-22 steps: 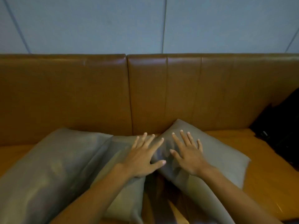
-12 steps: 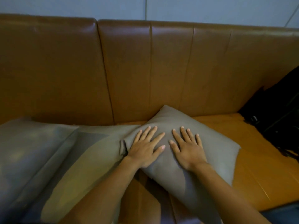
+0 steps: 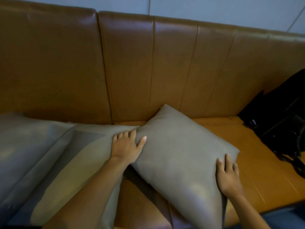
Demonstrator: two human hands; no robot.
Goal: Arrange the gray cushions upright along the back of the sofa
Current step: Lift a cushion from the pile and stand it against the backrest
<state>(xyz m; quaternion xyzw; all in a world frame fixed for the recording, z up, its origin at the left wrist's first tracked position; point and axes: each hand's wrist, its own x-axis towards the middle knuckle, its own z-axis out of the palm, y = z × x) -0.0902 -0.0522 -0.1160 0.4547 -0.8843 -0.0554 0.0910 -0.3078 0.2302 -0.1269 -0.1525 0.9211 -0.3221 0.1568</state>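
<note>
A gray cushion (image 3: 178,149) lies tilted on the brown sofa seat (image 3: 231,129), one corner touching the backrest (image 3: 165,66). My left hand (image 3: 127,147) grips its left edge, thumb on top and fingers curled under. My right hand (image 3: 227,174) holds its right edge near the corner, fingers on top. Two more gray cushions lie flat to the left: a middle one (image 3: 79,156) under my left forearm and a far-left one (image 3: 24,142).
A black bag (image 3: 280,119) sits on the seat at the right, against the backrest. The pale wall (image 3: 214,9) shows above the sofa. A dark blue strip (image 3: 283,215) shows at the seat's front edge, bottom right.
Both hands left the top of the right cushion and moved apart to its left and right edges, gripping it. The view swung right and down.
</note>
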